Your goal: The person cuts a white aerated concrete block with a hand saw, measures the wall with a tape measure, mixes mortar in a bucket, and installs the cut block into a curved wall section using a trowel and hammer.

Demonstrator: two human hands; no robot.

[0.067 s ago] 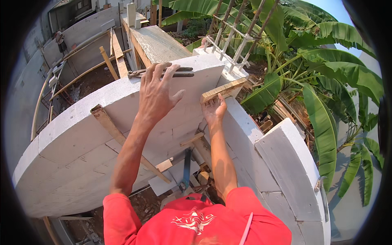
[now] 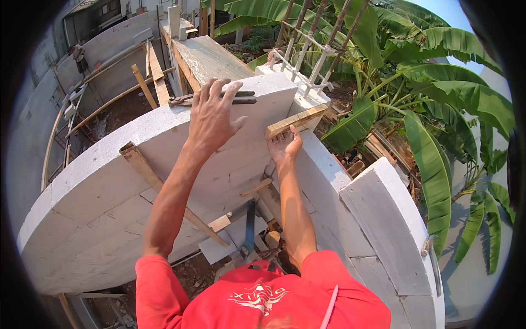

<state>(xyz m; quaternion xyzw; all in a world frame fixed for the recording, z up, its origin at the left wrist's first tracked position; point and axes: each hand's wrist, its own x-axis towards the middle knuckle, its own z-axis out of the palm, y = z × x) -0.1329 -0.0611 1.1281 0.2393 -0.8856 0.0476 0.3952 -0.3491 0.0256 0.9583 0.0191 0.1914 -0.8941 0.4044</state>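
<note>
The short wooden board is pale tan with a grained, roughly cut face, and it slants across the inside corner where the long white block wall meets the lower block wall, its far end higher in view than its near end. The right hand grasps it from below, thumb against its near edge; the other fingers are mostly hidden. Dark metal pincers lie along the top edge of the long wall, near its right end, their handles pointing right. The left hand spreads over their middle, thumb apart, and whether it clenches them I cannot tell. Just beyond the board, steel rods stand up at the wall's end, blocking that side, with broad green leaves behind. A wooden strip leans against the long wall's near face, left of the left forearm, its head just below the top edge. A blue post stands below, between the forearms.
</note>
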